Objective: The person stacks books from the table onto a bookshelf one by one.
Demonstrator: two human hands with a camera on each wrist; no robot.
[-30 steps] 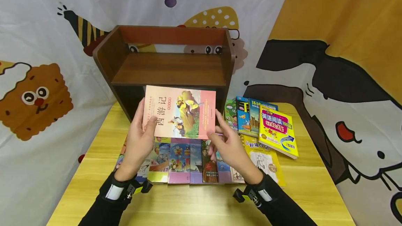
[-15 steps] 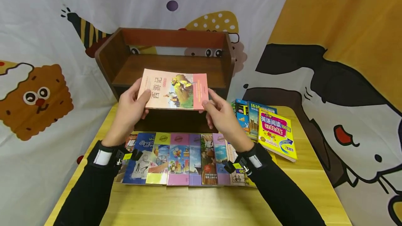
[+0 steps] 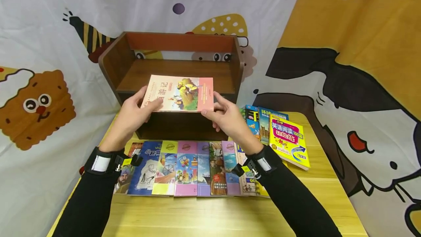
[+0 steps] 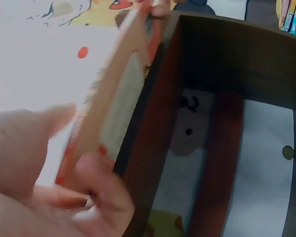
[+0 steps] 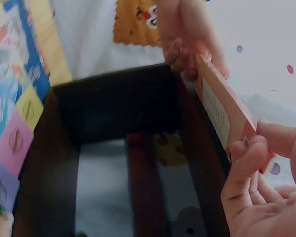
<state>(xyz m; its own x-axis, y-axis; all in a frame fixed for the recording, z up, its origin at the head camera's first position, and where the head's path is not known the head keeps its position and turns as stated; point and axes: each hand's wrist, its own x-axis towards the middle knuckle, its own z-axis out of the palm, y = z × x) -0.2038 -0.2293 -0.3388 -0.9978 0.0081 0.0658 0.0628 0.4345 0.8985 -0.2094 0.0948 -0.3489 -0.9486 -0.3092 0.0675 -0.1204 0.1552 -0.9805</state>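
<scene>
Between both hands is a pink paperback book [image 3: 184,94], its illustrated cover facing up, held level at the front of the brown shelf's [image 3: 177,68] upper board. My left hand [image 3: 133,114] grips the book's left end, thumb on top of the cover and fingers beneath. At the right end my right hand [image 3: 231,120] pinches the near corner between thumb and fingers. Both wrist views show the book [image 4: 108,103] close against the edge of the shelf board, with the right wrist view showing both hands on the book [image 5: 227,108].
A row of overlapping books [image 3: 187,169] lies on the wooden table [image 3: 184,215] before the shelf. To the right, a yellow book [image 3: 289,140] rests on other books. The shelf's side panels [image 3: 115,61] rise at either end. A printed cloth [image 3: 263,6] hangs behind.
Both hands have lifted the pink book from above the table row and carried it forward to the upper board. Over the last half second it has shifted only slightly.
</scene>
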